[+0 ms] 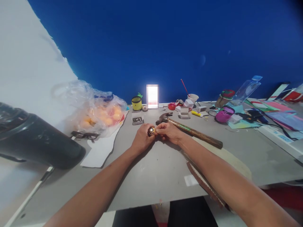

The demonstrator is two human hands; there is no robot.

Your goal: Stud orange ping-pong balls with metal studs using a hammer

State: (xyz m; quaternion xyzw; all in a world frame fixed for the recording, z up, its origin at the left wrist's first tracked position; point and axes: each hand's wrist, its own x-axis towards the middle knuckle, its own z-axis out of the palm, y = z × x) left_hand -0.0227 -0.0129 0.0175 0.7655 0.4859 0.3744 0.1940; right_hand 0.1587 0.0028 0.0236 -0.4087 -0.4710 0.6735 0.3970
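Note:
Both hands meet over the middle of the grey table [151,170]. My left hand [142,138] is closed around a small round shiny ball [151,131], orange and silver. From the other side, my right hand [169,131] pinches the same ball with its fingertips. A hammer [189,130] with a wooden handle lies on the table just behind my right hand, head to the left. It is not held.
A clear bag of orange balls [101,110] and black glasses [84,135] lie at left. A dark curved object [35,138] fills the near left. A small tin of metal bits [137,120], yellow cup [136,103], boxes, purple case [224,114], coloured papers [279,116] crowd the back and right.

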